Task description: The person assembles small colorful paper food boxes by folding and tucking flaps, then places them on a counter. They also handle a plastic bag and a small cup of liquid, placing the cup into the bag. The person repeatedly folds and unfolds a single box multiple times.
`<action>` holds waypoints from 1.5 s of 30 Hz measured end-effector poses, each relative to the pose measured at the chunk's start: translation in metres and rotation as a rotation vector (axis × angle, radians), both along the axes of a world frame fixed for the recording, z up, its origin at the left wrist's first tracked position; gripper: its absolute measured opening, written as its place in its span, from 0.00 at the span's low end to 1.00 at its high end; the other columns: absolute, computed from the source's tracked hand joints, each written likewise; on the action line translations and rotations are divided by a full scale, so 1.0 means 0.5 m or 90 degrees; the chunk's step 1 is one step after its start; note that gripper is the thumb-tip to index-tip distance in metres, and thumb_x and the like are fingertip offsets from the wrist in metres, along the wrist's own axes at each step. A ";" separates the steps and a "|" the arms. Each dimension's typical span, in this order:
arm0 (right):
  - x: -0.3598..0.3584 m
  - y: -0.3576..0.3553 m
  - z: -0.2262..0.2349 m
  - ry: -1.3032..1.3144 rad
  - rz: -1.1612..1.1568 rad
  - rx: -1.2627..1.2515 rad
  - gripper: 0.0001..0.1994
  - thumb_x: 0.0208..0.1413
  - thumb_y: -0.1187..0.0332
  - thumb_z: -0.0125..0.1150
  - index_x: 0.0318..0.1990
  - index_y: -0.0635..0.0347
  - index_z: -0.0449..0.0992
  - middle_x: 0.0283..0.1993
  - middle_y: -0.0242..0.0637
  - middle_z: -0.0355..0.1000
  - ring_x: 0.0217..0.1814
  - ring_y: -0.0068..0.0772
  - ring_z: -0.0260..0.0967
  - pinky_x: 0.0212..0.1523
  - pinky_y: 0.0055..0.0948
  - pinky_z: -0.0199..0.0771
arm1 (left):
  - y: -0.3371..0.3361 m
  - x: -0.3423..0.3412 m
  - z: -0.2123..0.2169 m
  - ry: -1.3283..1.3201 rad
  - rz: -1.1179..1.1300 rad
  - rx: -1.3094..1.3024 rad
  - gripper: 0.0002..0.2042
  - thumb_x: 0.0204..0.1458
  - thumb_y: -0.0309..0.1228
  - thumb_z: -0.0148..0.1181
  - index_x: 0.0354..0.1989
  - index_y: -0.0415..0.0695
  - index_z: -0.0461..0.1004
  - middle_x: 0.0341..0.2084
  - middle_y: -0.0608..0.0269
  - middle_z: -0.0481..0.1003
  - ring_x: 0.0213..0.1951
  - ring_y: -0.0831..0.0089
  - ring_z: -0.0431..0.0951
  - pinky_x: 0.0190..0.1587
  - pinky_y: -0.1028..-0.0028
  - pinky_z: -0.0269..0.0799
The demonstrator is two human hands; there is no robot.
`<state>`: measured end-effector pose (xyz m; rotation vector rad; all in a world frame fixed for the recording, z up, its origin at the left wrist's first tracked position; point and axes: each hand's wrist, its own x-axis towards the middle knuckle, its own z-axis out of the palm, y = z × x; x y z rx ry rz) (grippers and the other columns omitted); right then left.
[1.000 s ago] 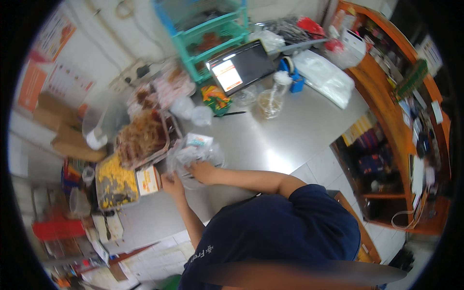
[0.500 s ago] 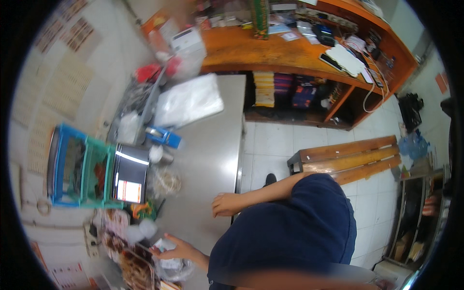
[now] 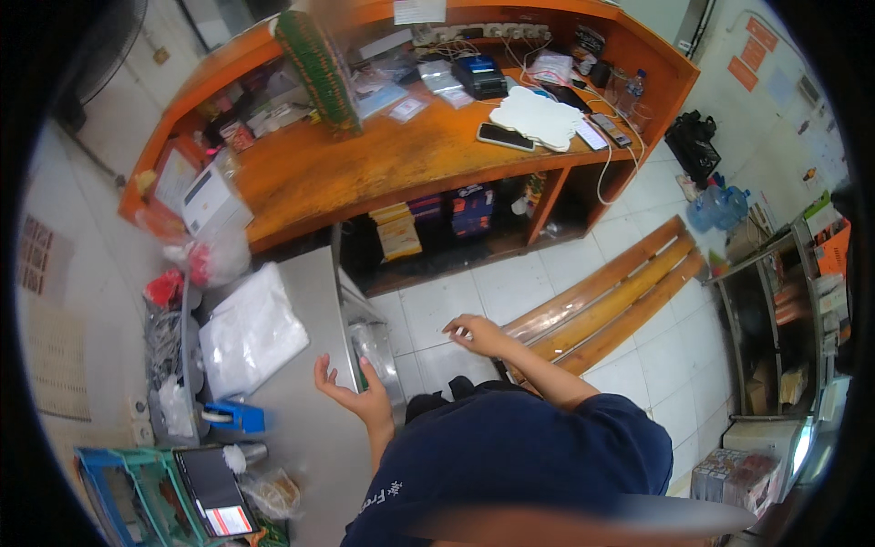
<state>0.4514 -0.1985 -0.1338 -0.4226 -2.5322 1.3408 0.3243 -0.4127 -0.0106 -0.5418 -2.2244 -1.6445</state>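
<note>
My left hand (image 3: 357, 394) is held over the right edge of the steel table (image 3: 314, 419), fingers spread and nothing seen in them. Out past that edge, above the white tiled floor near the end of the slatted wooden bench (image 3: 602, 305), is my right hand (image 3: 476, 335). Its fingers are loosely bent and apart, and I see nothing in them. On the table beyond my left hand lies a stack of white plastic bags (image 3: 255, 330). A blue tape dispenser (image 3: 235, 417) sits nearer, beside a grey bin (image 3: 187, 365) of plastic items.
Ahead stands an orange wooden counter (image 3: 301, 182) with a white scalloped board (image 3: 538, 118), phones (image 3: 506, 137) and trailing cables. Packages (image 3: 395, 231) fill its lower shelf. To the right are water bottles (image 3: 720, 208) and a shelf rack (image 3: 756, 319). A tablet (image 3: 214, 488) rests at lower left.
The view has swung right, toward the counter. My left hand has left the plastic-wrapped things at the table's near end; my right hand has moved from above the table to above the floor.
</note>
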 end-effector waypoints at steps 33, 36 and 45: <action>-0.040 1.141 0.094 0.295 -0.759 -0.540 0.15 0.50 0.72 0.68 0.43 0.71 0.74 0.34 0.42 0.75 0.31 0.29 0.74 0.29 0.27 0.75 | 1.065 -0.412 -0.097 -0.130 -0.602 -0.052 0.09 0.51 0.23 0.60 0.41 0.39 0.73 0.34 0.58 0.73 0.38 0.69 0.75 0.42 0.72 0.70; -0.027 1.111 0.171 0.323 -0.705 -0.552 0.25 0.52 0.74 0.64 0.57 0.65 0.64 0.50 0.42 0.71 0.48 0.32 0.72 0.43 0.30 0.77 | 1.130 -0.395 -0.132 -0.379 -0.587 0.053 0.18 0.56 0.29 0.59 0.55 0.42 0.66 0.42 0.55 0.72 0.42 0.67 0.74 0.46 0.71 0.70; -0.040 1.141 0.269 -0.006 0.001 -0.393 0.20 0.54 0.71 0.66 0.51 0.55 0.64 0.35 0.24 0.64 0.35 0.16 0.61 0.32 0.19 0.65 | 1.021 -0.326 -0.259 -0.819 -0.535 0.455 0.35 0.55 0.46 0.56 0.68 0.45 0.52 0.62 0.58 0.62 0.62 0.59 0.62 0.62 0.58 0.60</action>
